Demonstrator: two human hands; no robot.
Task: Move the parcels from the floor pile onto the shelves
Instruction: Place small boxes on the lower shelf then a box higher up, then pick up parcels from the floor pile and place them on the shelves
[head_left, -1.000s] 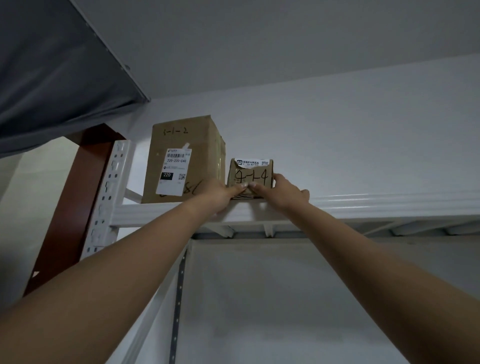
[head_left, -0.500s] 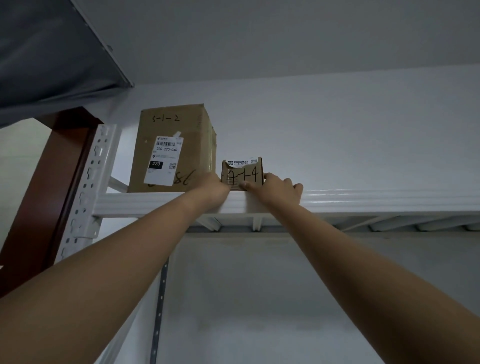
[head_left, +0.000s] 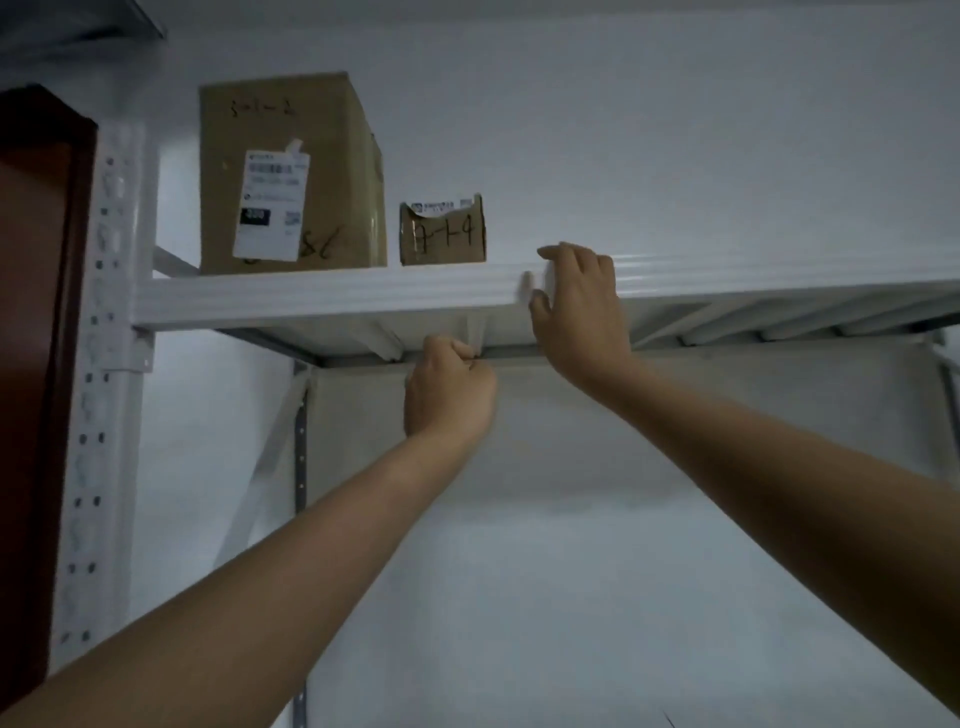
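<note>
Small parcel (head_left: 442, 231) upright on the top shelf (head_left: 311, 301), just right of the large box (head_left: 291, 176), narrow gap between the 2, clear of both hands. Left hand (head_left: 449, 387) below the shelf, curled into a fist round nothing. Right hand (head_left: 576, 301) at the shelf's front edge, fingers loosely bent, holding nothing; contact with the edge too blurred to tell.

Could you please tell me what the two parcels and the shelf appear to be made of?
Both the large parcel and small parcel look like matte brown cardboard, with paper labels and marker writing. The shelf seems white painted metal: ribbed, slightly glossy beam.
</note>
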